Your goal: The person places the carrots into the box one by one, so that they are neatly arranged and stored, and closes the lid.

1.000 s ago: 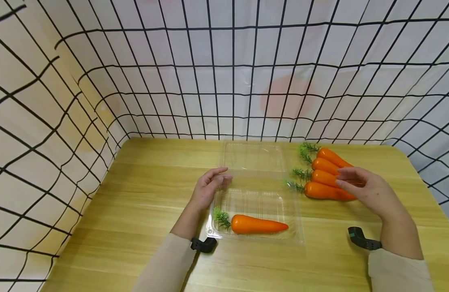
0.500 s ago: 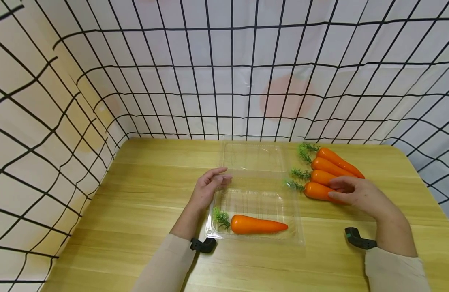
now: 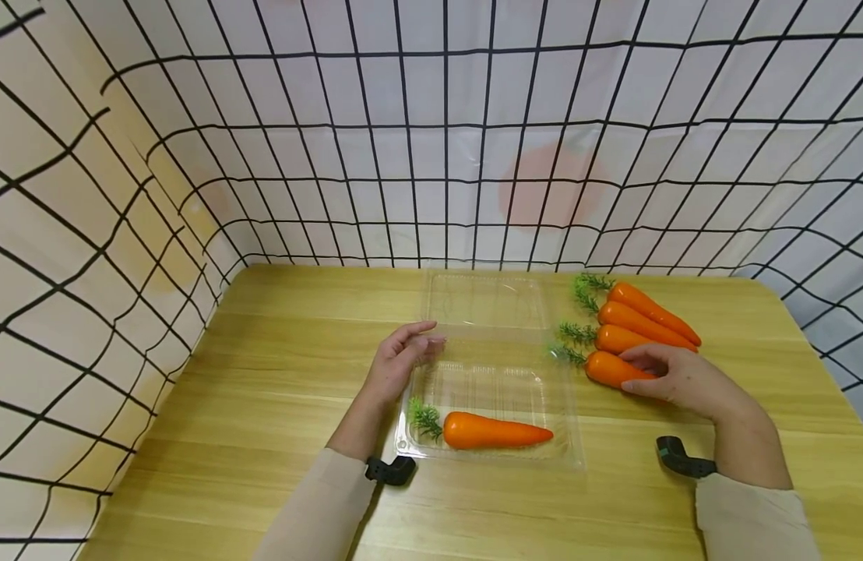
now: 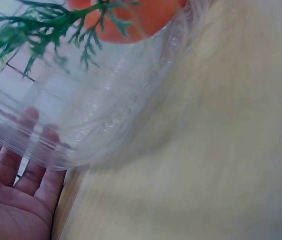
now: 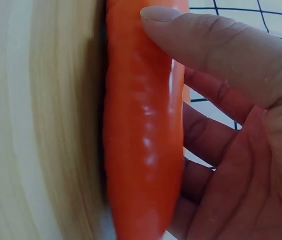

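Carrots (image 3: 617, 339) lie on wooden table (image 3: 284, 366) beneath gridded walls (image 3: 375, 156); I see right hand (image 3: 684, 382) pinching one, left hand (image 3: 395, 365) with fingers slightly apart.

A pale wood-grained table (image 3: 263, 374) spans the lower frame. White sheeting (image 3: 424, 152) crossed by a black grid (image 3: 445, 156) fills the top and both sides, with a faded orange blotch (image 3: 537, 202) right of upper centre.

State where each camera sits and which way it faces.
Head: head-worn, facing forward and down at the table; left grip, right grip, sleeves show.
Left wrist: that wrist, facing the clear container; left grip shows.
Right wrist: that wrist, facing the held carrot; right grip shows.
Shared: head and right wrist both show the held carrot.
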